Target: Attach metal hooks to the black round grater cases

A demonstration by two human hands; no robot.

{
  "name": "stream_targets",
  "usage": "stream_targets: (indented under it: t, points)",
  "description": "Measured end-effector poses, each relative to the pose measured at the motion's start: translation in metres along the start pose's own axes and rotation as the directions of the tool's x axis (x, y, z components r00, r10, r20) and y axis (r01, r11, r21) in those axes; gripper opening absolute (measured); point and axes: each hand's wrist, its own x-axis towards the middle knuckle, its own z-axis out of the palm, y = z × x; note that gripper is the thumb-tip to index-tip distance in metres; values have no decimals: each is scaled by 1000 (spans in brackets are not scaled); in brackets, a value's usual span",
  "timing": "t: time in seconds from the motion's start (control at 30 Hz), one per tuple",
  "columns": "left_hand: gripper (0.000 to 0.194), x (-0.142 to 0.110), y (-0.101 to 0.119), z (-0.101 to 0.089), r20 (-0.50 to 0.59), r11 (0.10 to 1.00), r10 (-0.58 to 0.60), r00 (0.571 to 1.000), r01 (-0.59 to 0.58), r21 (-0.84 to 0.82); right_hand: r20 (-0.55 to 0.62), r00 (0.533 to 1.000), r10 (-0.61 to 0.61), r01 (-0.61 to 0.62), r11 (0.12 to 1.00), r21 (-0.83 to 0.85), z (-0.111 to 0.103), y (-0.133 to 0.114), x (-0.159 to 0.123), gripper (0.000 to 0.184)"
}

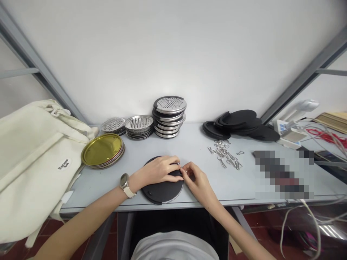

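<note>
A round black disc (pixel 162 191) with a silvery rim lies flat near the table's front edge. My left hand (pixel 162 169), with a watch at the wrist, rests across its top and holds it, fingers reaching to its right edge. At that edge my right hand (pixel 196 180) is closed in a pinch, its thumb and index fingertips meeting the left fingertips. A small shiny bit of metal shows there; most of it is hidden by the fingers. To the right lies a loose heap of small metal snap clips (pixel 229 157).
Stacked perforated metal discs (pixel 169 122) stand by the wall, with lower stacks (pixel 139 126) beside them. Gold round lids (pixel 101 150) are piled at left, near a cream bag (pixel 35 162). Black discs (pixel 238 122) overlap at right, near a power strip (pixel 288 133) with cables.
</note>
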Motion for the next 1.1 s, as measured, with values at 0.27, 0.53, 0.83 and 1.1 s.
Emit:
stream_targets:
  t: [0.27, 0.53, 0.83, 1.1]
  points:
    - [29, 1, -1, -3, 16, 1000, 18, 1000, -18, -1, 19, 1000, -18, 18, 1000, -19, 0, -1, -1, 15]
    - [26, 2, -2, 1, -41, 998, 41, 998, -43, -38, 26, 998, -53, 54, 997, -52, 0, 0, -1, 16]
    - [26, 2, -5, 5, -28, 995, 90, 996, -91, -40, 45, 994, -103, 106, 991, -76, 1, 0, 0, 16]
    - [27, 2, -5, 4, -29, 994, 104, 994, -105, -39, 28, 993, -113, 116, 981, -154, 2, 1, 0, 18]
